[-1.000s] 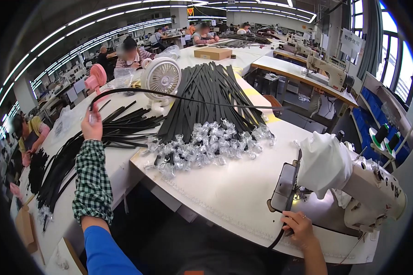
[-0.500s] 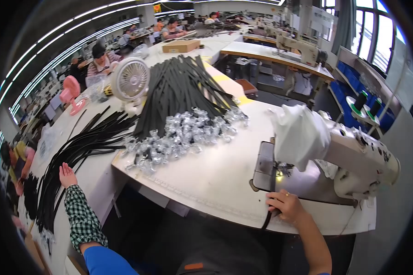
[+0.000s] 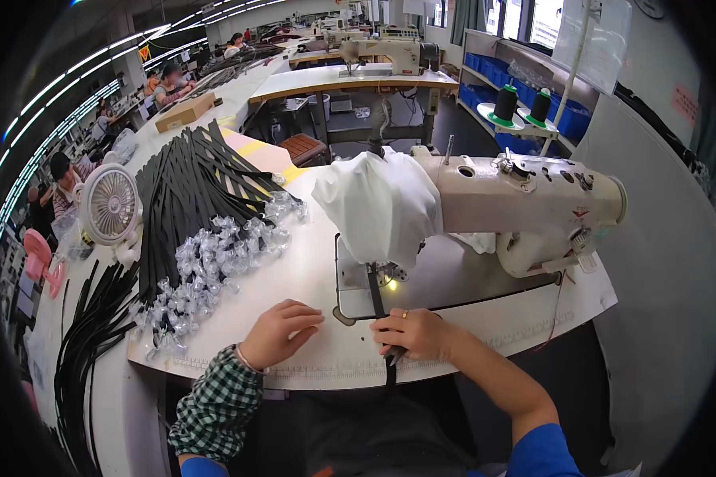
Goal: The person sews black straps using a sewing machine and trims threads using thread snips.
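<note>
My right hand, with a ring on one finger, is closed on a black strap at the table's front edge. The strap runs from the needle area of the sewing machine down past my fingers and over the edge. A small dark, grey-tipped object shows under that hand; I cannot make out its kind. My left hand, in a checked sleeve cover, hovers left of the strap with fingers stretched out and nothing in them. A white cloth covers the machine's head, and a small light glows near the needle.
Black straps with clear plastic wrapping on their ends lie piled to the left. More loose black straps hang over the left table. A white fan stands behind them. Thread cones stand behind the machine. Other people work farther back.
My left hand has come from the loose straps at the left to beside the strap at the machine. The view has turned right. My right hand still holds the strap.
</note>
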A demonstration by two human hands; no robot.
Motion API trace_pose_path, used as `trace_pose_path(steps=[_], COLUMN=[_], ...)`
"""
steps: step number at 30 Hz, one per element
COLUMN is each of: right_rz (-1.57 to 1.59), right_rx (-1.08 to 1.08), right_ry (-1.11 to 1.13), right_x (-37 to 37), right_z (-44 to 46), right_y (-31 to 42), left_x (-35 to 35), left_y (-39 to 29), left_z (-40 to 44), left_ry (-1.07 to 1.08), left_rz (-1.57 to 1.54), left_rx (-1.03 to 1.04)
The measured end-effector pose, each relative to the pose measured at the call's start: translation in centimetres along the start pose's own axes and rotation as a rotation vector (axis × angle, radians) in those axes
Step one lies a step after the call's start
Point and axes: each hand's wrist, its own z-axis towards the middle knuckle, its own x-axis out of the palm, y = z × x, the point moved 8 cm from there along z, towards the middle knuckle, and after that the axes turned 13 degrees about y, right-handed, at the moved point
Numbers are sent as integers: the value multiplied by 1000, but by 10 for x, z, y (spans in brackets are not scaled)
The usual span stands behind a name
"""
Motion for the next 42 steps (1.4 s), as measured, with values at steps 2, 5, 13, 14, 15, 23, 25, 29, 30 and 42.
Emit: trace_pose_path(steps=[2, 5, 13, 14, 15, 23, 25, 29, 30, 42], right_rz=[-4, -16, -24, -30, -31, -2, 0, -25, -26, 36], right_rx=[-3, -29, 6, 6, 9, 31, 26, 22, 20, 33], right_ry=[22, 19, 58, 63, 60, 33, 29, 26, 27, 93], right_x=[0, -1, 1, 3, 3, 0, 1, 0, 0, 6], right_z=[1, 1, 1, 0, 0, 0, 0, 1, 1, -1], right_y=[-1, 3, 2, 1, 0, 1, -1, 1, 0, 4], left_x=[21, 47, 60, 60, 61, 53, 52, 52, 53, 52], left_y=[-10, -6, 10, 11, 13, 13, 14, 16, 17, 19], left_z=[29, 59, 89, 88, 87, 79, 80, 80, 79, 79], left_ry=[21, 21, 66, 49, 52, -1, 3, 2, -1, -17], left_rz=[98, 223, 340, 352, 353, 191, 174, 160, 162, 156], left_rx=[72, 100, 60, 80, 84, 79, 67, 62, 61, 57])
